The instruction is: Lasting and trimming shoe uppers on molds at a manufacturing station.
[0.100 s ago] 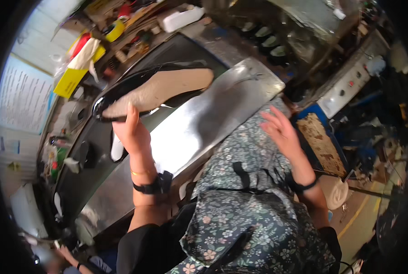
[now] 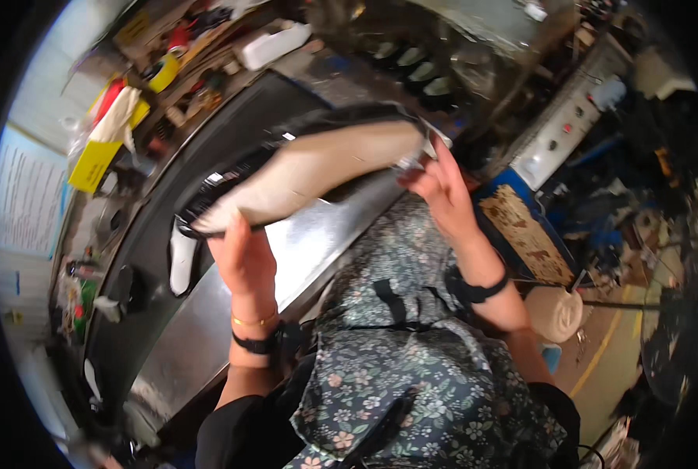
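A glossy black shoe (image 2: 325,160) is held up over the bench, its pale beige underside turned toward me; motion smears its outline. At its lower left end my left hand (image 2: 243,254) grips it, thumb lying on the beige face. My right hand (image 2: 445,187) is at the opposite, upper right end, fingers closed about the tip beside a small shiny patch. Beneath the shoe lies a bright metal plate (image 2: 302,242). A white, sole-shaped piece with a dark edge (image 2: 182,262) rests near the left hand on the dark bench mat (image 2: 149,234).
Along the far left runs a cluttered shelf with a yellow box (image 2: 95,164), a tape roll (image 2: 163,73) and a white bottle (image 2: 274,45). To the right stand a blue-edged tray with a worn tan board (image 2: 524,234) and a cream roll (image 2: 553,313).
My right hand has come up and left from apart of the shoe to its far end. The shoe has shifted right and looks larger. My left hand keeps its grip.
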`<move>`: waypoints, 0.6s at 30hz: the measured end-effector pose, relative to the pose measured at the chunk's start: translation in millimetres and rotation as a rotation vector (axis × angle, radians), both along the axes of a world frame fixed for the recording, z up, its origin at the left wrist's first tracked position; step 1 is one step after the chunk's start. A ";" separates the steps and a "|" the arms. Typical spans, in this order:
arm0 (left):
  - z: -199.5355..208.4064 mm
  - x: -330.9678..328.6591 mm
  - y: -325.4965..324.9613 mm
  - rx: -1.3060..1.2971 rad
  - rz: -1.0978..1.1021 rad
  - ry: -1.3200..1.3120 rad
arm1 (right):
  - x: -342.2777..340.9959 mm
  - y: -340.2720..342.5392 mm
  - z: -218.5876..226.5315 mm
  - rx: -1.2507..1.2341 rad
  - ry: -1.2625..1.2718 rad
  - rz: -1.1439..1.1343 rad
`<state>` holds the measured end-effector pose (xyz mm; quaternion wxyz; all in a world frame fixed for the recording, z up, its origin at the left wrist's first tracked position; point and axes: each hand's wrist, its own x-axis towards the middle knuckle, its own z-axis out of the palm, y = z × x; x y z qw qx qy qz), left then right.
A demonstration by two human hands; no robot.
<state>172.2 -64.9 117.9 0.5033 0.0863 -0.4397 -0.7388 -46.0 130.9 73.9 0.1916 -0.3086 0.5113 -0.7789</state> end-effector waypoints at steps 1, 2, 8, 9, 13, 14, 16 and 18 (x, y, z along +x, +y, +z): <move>1.5 0.4 10.9 0.061 -0.212 -0.024 | -5.1 -0.8 7.3 0.031 0.024 -0.151; 4.4 2.8 14.3 -0.172 -0.399 -0.167 | -12.6 1.3 13.1 -0.079 0.038 -0.285; -39.0 -57.6 43.2 -0.427 -0.897 -0.520 | -0.6 47.8 11.9 0.506 0.421 -0.446; -53.3 -79.8 52.2 -0.592 -0.807 -0.640 | 6.8 48.0 7.0 0.604 0.648 -0.355; -89.0 -126.3 86.2 -0.643 -0.660 -0.592 | 6.9 47.0 -4.5 0.599 0.527 -0.388; -91.6 -130.9 88.4 -0.613 -0.613 -0.576 | 3.3 47.3 -6.4 0.647 0.507 -0.332; -88.5 -133.5 83.5 -0.719 -0.585 -0.558 | -7.2 49.6 -9.6 0.622 0.496 -0.284; -80.7 -132.8 74.9 -0.825 -0.542 -0.539 | -13.6 53.1 -13.8 0.635 0.535 -0.249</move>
